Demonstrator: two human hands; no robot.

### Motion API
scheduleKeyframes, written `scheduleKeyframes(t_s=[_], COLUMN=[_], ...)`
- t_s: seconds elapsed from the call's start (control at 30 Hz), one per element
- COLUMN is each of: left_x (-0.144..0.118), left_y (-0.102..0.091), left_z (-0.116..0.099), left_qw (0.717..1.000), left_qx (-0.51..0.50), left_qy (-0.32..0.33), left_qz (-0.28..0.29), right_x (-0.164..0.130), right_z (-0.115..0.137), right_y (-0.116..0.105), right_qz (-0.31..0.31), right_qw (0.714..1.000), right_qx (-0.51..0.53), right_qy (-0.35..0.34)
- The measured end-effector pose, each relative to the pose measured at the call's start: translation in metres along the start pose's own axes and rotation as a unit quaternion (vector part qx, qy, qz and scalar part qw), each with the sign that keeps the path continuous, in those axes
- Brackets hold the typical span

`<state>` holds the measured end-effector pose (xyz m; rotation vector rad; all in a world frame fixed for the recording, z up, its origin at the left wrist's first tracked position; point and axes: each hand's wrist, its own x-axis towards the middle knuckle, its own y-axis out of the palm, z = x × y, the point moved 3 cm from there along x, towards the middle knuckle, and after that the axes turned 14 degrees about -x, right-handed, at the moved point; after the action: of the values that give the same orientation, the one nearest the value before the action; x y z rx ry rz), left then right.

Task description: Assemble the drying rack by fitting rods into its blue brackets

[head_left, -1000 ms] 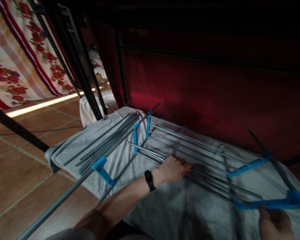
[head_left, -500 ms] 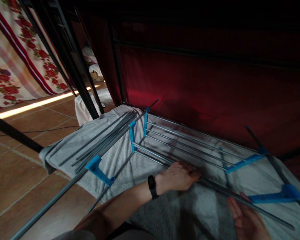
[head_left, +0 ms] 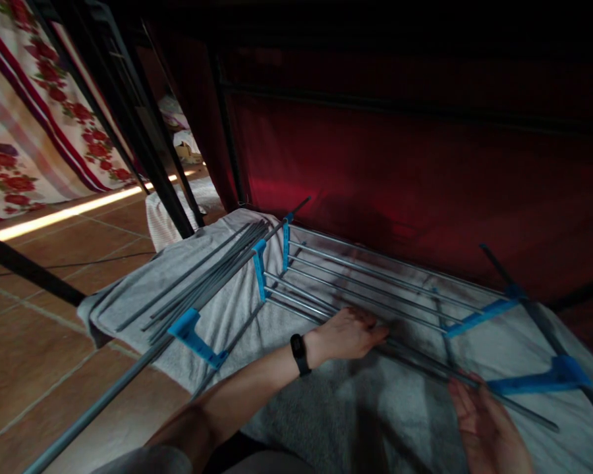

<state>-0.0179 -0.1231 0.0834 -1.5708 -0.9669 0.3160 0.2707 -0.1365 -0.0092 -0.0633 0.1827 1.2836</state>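
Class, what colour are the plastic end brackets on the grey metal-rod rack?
The plastic end brackets are blue, clearest in the head view.

Home, seemingly: floral curtain [head_left: 54, 125], tiled floor [head_left: 29, 355], grey blanket [head_left: 240, 299].

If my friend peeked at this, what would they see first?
Probably the bright blue brackets among grey rods across the middle. Then the left hand holding rods near the centre, and the right hand touching one, lower right. Red cloth hangs behind; flowery cloth, upper left.
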Motion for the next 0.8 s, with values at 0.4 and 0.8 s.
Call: scheduleKeyframes(t_s=[0.4,0.8], left_x=[-0.003,-0.003], left_y=[0.001,0.003], left_z=[0.007,0.009], left_qw=[1.0,1.0], left_qx=[0.002,0.003], left_qy=[0.002,0.007], left_qz=[0.0,-0.006], right_x=[0.0,0.0], right_z=[-0.002,-0.001], right_y=[0.01,0.014], right_qz=[0.008,0.014], right_qw=[0.996,0.995], right_qx=[0.081,0.085], right_qy=[0.046,0.046])
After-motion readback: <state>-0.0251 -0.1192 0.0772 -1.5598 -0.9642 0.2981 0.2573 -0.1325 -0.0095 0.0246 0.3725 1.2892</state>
